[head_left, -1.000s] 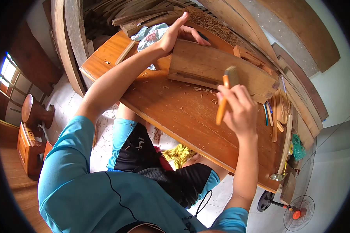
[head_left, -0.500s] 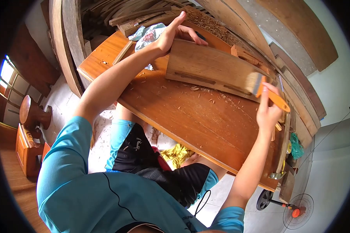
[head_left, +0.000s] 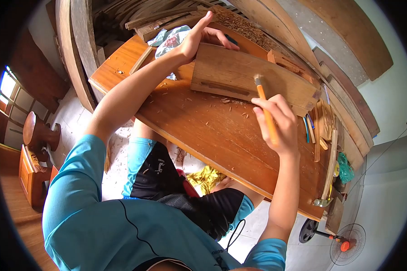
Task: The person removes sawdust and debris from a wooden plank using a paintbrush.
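A thick wooden board (head_left: 239,72) with long slots cut in its near edge lies slantwise across the table. My left hand (head_left: 208,38) holds the board at its far left end, thumb pointing up and fingers over the corner. In my right hand (head_left: 278,119) is a paintbrush (head_left: 267,113) with an orange handle, turned edge-on to me. Its bristles are against the middle of the board's top face. Wood shavings (head_left: 228,100) are scattered along the near edge of the board.
The wooden table (head_left: 203,131) carries a crumpled cloth (head_left: 172,43) behind my left forearm, a wood strip (head_left: 141,60) and a hammer (head_left: 322,202) at the right corner. Pens (head_left: 308,128) lie beyond the board's right end. Planks (head_left: 348,104) lean behind; a fan (head_left: 346,246) stands lower right.
My right hand has moved left with the paintbrush, from the board's right end to its middle, and the brush has turned from flat to edge-on. The left hand stays at the board's end.
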### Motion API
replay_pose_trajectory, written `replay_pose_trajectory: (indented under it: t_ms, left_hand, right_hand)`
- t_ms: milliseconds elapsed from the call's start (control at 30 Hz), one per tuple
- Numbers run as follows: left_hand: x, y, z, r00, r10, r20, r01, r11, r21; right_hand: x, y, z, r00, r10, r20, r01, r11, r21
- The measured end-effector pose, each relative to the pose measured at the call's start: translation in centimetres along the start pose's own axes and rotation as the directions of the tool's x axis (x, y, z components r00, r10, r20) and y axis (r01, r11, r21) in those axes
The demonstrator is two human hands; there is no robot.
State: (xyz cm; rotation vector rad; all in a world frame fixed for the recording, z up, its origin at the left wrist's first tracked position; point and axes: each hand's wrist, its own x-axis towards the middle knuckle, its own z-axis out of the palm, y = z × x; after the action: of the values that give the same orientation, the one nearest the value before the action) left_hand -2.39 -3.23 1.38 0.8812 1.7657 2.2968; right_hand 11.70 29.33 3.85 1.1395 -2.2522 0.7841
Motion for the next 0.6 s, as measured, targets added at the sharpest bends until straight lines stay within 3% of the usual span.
replay_pose_trajectory:
  t_ms: [100,167,233,300,367,433,500,533,600]
  left_hand:
    - [-0.1,0.6,0.3,1.0,0.009,-0.01,-0.009,0.999,0.034]
    - [-0.2,0.5,0.4,1.0,0.029,0.009,-0.029,0.998,0.053]
    - [-0.2,0.3,0.3,1.0,0.027,0.013,-0.028,0.999,0.034]
    - [0.0,0.3,0.3,1.0,0.022,0.01,-0.023,0.999,0.032]
    - [-0.1,0.4,0.4,1.0,0.013,-0.007,-0.013,0.999,0.039]
    - [-0.3,0.4,0.4,1.0,-0.005,-0.028,0.006,1.0,0.031]
    - [-0.1,0.5,0.3,1.0,-0.011,-0.017,0.012,1.0,0.019]
    - [-0.1,0.4,0.2,1.0,-0.009,0.001,0.009,1.0,0.007]
    - [0.0,0.3,0.1,1.0,-0.009,0.006,0.009,1.0,-0.008]
  right_hand:
    - [-0.6,2.1,-0.7,0.989,0.053,-0.136,-0.026,0.981,0.194]
    - [-1.7,4.2,-1.9,0.951,0.255,-0.176,-0.22,0.956,0.195]
    - [-2.4,6.1,-2.9,0.834,0.502,-0.229,-0.378,0.822,0.426]
    - [-3.0,7.9,-5.1,0.779,0.561,-0.28,-0.437,0.806,0.399]
    - [-4.0,9.2,-7.1,0.715,0.604,-0.352,-0.503,0.794,0.341]
    - [-3.9,8.7,-7.4,0.803,0.407,-0.435,-0.468,0.883,-0.038]
    - [-3.5,8.3,-7.8,0.876,0.188,-0.445,-0.387,0.824,-0.413]
    - [-3.1,8.2,-7.2,0.914,0.081,-0.397,-0.269,0.856,-0.442]
    - [-2.8,6.6,-5.6,0.933,0.197,-0.3,-0.315,0.848,-0.425]
